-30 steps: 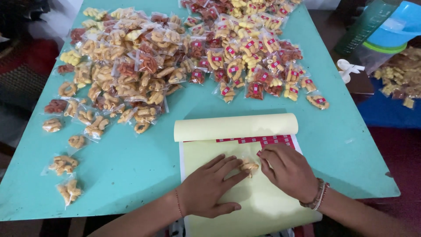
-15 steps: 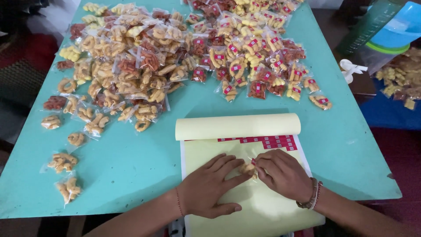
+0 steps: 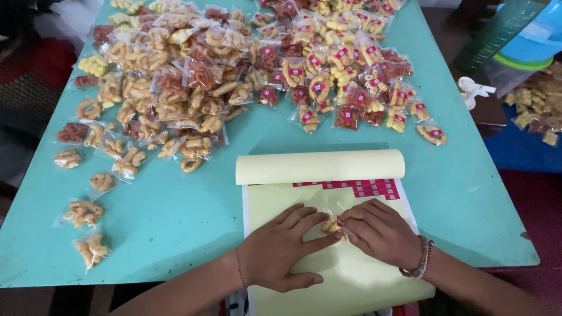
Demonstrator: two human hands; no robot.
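A turquoise table (image 3: 175,234) carries a wide heap of small snack bags (image 3: 193,88), plain ones to the left, red-labelled ones to the right. Nearer the person lies a pale yellow sticker sheet (image 3: 351,281), its top curled into a roll, with red stickers (image 3: 369,187) in rows just below. On it, the left hand (image 3: 281,251) and right hand (image 3: 380,231) meet, fingertips pinched narrow on one snack bag (image 3: 332,225) held between them, equally near both.
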